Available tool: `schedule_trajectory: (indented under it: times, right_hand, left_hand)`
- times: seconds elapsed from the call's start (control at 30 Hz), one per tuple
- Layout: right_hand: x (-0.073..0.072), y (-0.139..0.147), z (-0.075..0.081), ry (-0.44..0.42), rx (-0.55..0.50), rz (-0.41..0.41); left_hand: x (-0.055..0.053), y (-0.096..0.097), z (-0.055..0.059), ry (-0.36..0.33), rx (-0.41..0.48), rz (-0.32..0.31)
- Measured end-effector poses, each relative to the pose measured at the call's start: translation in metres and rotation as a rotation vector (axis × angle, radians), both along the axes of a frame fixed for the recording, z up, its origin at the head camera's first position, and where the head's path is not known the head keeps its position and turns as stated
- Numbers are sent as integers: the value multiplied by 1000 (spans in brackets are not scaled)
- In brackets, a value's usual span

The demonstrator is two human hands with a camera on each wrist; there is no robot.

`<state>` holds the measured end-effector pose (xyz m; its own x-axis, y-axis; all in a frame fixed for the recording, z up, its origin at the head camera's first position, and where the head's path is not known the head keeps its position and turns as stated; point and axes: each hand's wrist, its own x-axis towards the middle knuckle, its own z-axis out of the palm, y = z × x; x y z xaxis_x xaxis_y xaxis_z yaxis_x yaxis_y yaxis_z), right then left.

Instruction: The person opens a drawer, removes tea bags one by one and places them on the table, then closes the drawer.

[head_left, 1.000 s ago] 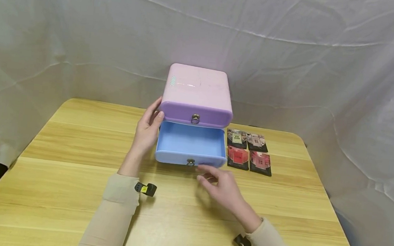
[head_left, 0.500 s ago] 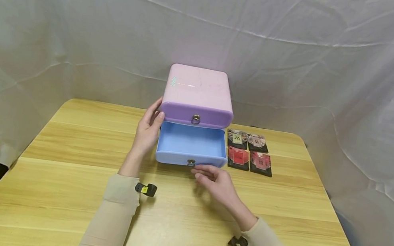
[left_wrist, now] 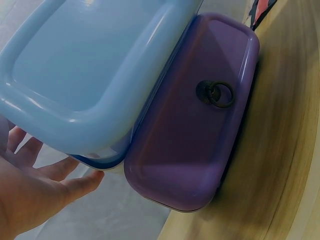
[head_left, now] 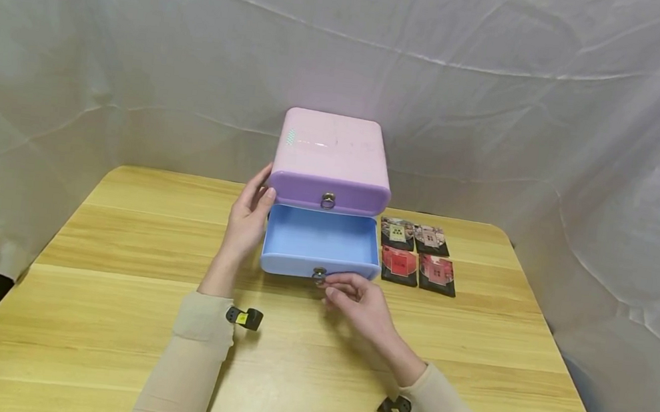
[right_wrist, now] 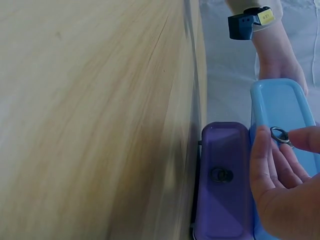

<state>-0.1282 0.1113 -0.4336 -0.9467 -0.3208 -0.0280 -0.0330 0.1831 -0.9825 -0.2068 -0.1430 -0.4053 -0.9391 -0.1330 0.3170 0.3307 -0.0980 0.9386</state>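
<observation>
A: Where is the blue drawer (head_left: 290, 265) sitting?

B: It is standing out from the pink cabinet (head_left: 333, 146), below the upper purple drawer (head_left: 301, 190), and it is showing its blue floor. In the left wrist view, the lower purple drawer (left_wrist: 175, 130) is lying just under it, near the worktop (head_left: 300, 377).

A: And who is touching the blue drawer?

B: The right hand (head_left: 364, 307) is reaching to its front. The fingers are keeping narrow there, and they are pinching the ring handle (head_left: 320, 271) together with the thumb. How firmly they are gripping, I cannot tell.

A: What is the left hand (head_left: 246, 224) doing?

B: It is resting against the left side of the cabinet. Its fingers are lying rather straight and a little apart, and the thumb is pointing to the edge of the upper purple drawer.

A: What is lying around?

B: Four flat packets (head_left: 434, 273) are lying to the right of the cabinet, in two rows of two; the front ones are showing red. Both arms are wearing beige sleeves (head_left: 186, 365) and small black devices (head_left: 246, 318) at the wrists. Behind everything, a pale wrinkled cloth (head_left: 200, 65) is hanging.
</observation>
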Motion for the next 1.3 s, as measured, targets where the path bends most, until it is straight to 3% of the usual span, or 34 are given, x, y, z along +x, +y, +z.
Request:
schedule_trajectory:
  times: [0.63,1.3]
  right_hand:
    - [-7,-7,2,17,1,-113]
    - [-21,-17,3,-22,-40,-148]
  left_hand:
    - [-1,1,0,11,11,-4]
    - [-1,0,-1,21,7,6]
